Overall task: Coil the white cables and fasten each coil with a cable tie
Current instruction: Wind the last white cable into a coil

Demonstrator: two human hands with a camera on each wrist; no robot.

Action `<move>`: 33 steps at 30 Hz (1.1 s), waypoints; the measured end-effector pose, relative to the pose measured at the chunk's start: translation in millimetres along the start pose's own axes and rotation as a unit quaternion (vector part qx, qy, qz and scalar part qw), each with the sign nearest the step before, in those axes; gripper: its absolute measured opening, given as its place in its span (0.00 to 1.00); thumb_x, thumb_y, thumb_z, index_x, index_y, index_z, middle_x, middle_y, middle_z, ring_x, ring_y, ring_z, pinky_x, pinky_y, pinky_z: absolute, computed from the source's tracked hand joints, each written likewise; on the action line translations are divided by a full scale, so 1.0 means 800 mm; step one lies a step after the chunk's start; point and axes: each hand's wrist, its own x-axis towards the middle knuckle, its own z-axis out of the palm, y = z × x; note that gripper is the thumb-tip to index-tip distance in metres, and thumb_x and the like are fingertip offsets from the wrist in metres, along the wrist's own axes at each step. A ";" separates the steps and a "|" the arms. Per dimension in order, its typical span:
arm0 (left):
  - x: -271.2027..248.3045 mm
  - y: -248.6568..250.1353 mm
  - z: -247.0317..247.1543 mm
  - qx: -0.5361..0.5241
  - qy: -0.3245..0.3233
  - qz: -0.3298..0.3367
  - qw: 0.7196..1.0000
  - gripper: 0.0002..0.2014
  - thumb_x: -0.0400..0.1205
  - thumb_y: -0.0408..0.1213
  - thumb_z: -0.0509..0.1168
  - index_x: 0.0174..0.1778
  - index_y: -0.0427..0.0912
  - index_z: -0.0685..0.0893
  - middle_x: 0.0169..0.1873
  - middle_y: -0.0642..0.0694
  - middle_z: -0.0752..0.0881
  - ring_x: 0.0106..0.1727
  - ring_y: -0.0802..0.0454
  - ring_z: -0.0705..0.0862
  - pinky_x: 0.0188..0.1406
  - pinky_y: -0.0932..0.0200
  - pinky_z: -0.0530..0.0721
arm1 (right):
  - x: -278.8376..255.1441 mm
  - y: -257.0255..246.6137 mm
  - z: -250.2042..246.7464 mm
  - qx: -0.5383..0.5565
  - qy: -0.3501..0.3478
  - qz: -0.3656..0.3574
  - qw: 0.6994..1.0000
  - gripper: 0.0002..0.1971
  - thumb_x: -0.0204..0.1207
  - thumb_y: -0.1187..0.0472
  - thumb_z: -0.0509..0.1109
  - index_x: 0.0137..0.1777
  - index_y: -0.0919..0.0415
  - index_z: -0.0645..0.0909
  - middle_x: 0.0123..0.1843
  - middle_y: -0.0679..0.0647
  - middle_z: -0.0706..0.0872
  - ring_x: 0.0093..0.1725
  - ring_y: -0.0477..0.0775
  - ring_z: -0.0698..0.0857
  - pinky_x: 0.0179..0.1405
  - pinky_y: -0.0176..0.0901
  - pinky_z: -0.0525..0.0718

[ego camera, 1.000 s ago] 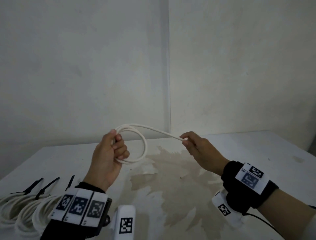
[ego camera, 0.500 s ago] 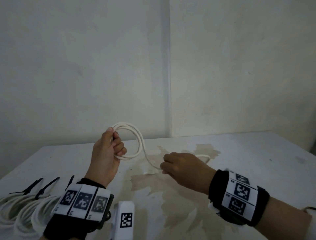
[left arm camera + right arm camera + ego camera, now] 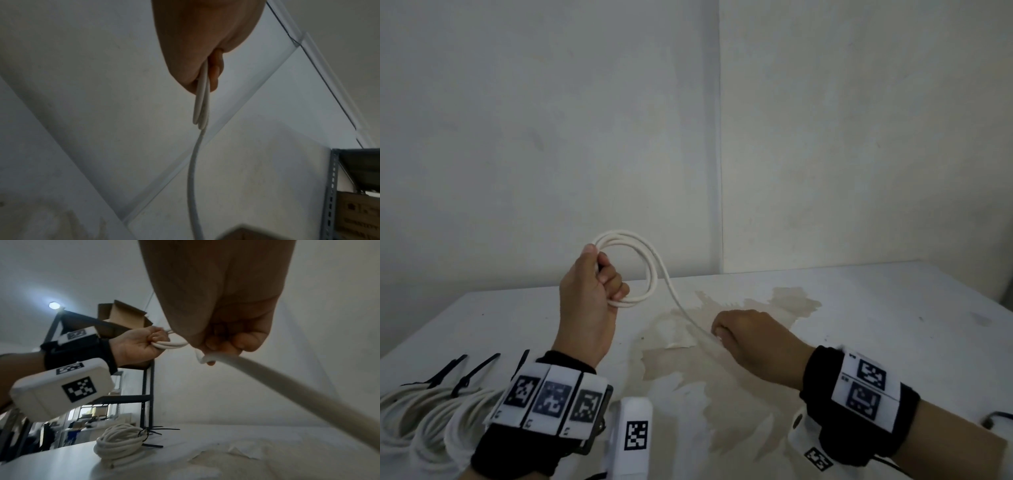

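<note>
Curled fingers of the left hand (image 3: 589, 301) clamped two or three loops of the white cable (image 3: 650, 270), holding the small coil upright above the table (image 3: 893, 308) so the turns stayed stacked and could not spring apart. From the coil's three o'clock side, a free run of cable dropped away toward four o'clock, down to the right hand (image 3: 750, 339), which hovered low over the stained patch of the tabletop. That hand was closed around the cable; the right wrist view showed the fingers (image 3: 242, 344) folded over it, with the strand (image 3: 287, 382) running out past the camera. I judged it was taking a fresh length lower down, so that the next turn could be carried up to the left hand at about the same size as the others.

At about eight o'clock from the left hand, near the table's edge, lay finished coils (image 3: 421, 421), each cinched with a black cable tie (image 3: 479, 370) whose tail pointed toward the wall. They seemed set aside there to stay out of the working space. How much cable was left to wind I could not tell, since its tail ran out of sight.
</note>
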 end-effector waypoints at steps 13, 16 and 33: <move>0.002 -0.001 0.004 0.031 -0.002 0.035 0.999 0.17 0.86 0.39 0.51 0.30 0.44 0.68 0.14 0.57 0.65 0.17 0.60 0.61 0.18 0.68 0.64 | 0.000 0.005 -0.002 0.013 -0.022 0.061 0.998 0.11 0.85 0.55 0.54 0.46 0.58 0.72 0.52 0.56 0.81 0.44 0.54 0.75 0.43 0.41 0.67; -0.003 -0.012 0.014 0.071 -0.023 0.045 0.996 0.17 0.87 0.39 0.50 0.31 0.44 0.68 0.15 0.57 0.67 0.17 0.61 0.62 0.20 0.68 0.65 | -0.003 -0.007 0.004 -0.113 -0.020 -0.010 0.993 0.13 0.85 0.55 0.54 0.54 0.62 0.76 0.57 0.58 0.80 0.47 0.62 0.82 0.38 0.45 0.70; -0.048 -0.061 0.009 0.324 -0.289 -0.112 0.894 0.13 0.81 0.30 0.57 0.31 0.45 0.77 0.21 0.56 0.81 0.26 0.65 0.80 0.32 0.65 0.77 | 0.008 -0.040 -0.028 0.001 0.170 -0.264 0.949 0.08 0.64 0.57 0.70 0.32 0.61 0.76 0.32 0.54 0.81 0.26 0.56 0.79 0.28 0.38 0.71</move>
